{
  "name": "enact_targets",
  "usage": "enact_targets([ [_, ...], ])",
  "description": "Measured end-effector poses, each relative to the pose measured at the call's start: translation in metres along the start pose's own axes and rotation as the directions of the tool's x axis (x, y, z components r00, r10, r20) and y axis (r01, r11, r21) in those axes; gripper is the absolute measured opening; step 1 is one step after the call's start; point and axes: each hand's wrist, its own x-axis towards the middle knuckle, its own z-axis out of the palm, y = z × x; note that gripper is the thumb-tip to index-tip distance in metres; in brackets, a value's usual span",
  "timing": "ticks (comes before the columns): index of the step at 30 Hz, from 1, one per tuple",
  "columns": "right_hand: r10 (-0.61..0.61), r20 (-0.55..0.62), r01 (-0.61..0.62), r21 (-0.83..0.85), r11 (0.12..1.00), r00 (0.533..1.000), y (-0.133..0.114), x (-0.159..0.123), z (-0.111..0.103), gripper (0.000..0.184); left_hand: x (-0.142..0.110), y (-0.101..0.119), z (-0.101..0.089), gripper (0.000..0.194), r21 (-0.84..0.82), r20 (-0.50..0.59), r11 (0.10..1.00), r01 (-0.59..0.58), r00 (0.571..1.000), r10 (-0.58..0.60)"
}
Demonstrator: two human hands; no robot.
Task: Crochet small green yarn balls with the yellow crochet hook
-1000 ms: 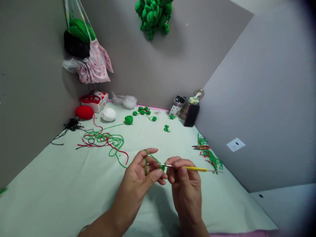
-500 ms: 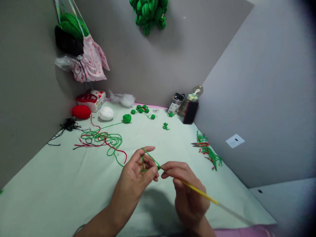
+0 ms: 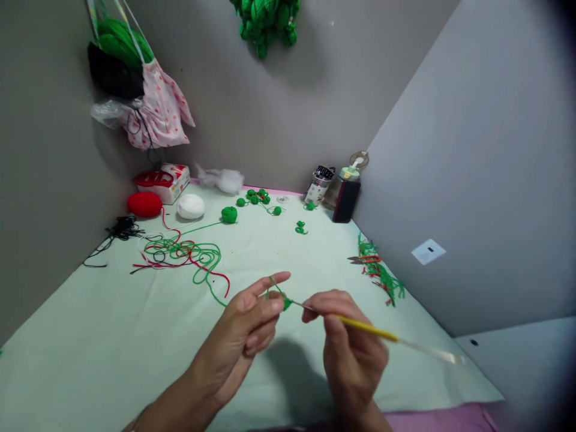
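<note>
My left hand (image 3: 252,318) pinches a small green crochet piece (image 3: 287,304) between thumb and fingers. Green yarn runs over its raised index finger. In my right hand (image 3: 353,348) is a crochet hook (image 3: 369,328) with a yellow grip, held like a pencil. The hook's thin metal tip reaches left to the green piece, and its pale rear end sticks out to the right. From the left hand the working yarn trails back to a loose tangle of green yarn (image 3: 207,255) on the table, mixed with red and black strands.
Behind the hands lie a green yarn ball (image 3: 229,215), a white ball (image 3: 191,206), a red ball (image 3: 144,204) and small green crocheted pieces (image 3: 258,197). At right, orange-handled snips (image 3: 366,260) rest on yarn scraps (image 3: 382,281). A phone (image 3: 347,201) leans on a bottle (image 3: 350,174).
My left hand has turned, with its fingers curled more tightly around the piece. My right hand has moved slightly right and down, baring more of the hook's metal tip. The view has shifted slightly.
</note>
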Motion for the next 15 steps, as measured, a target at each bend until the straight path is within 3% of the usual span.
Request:
enact_targets([
  [2, 0.151, -0.012, -0.146, 0.203, 0.968, 0.988, -0.001, 0.005, 0.001, 0.025, 0.000, 0.000, 0.001, 0.047, 0.030, -0.016, 0.998, -0.050, 0.999, 0.050],
  [5, 0.195, 0.036, -0.198, 0.232, 0.952, 0.980, -0.002, 0.009, 0.004, 0.019, 0.000, -0.004, 0.003, 0.042, 0.108, -0.008, 0.990, -0.085, 0.996, 0.087],
  [9, 0.097, 0.012, -0.097, 0.055, 0.994, 0.995, -0.003, 0.003, 0.007, 0.028, 0.001, -0.012, 0.004, 0.036, 0.172, -0.027, 0.978, -0.121, 0.991, 0.127],
  [11, -0.006, 0.035, 0.010, -0.107, 0.994, 0.999, -0.001, -0.002, 0.006, 0.035, 0.003, -0.014, 0.004, 0.040, 0.155, -0.055, 0.978, -0.137, 0.988, 0.148],
  [13, -0.131, 0.114, 0.156, -0.259, 0.953, 0.985, 0.002, -0.005, 0.004, 0.041, 0.004, -0.014, 0.003, 0.042, 0.079, -0.061, 0.992, -0.101, 0.992, 0.106],
  [15, -0.163, 0.124, 0.192, -0.282, 0.940, 0.979, 0.004, -0.004, 0.001, 0.041, 0.006, -0.012, 0.002, 0.041, -0.024, -0.038, 0.999, -0.024, 0.999, 0.023],
])
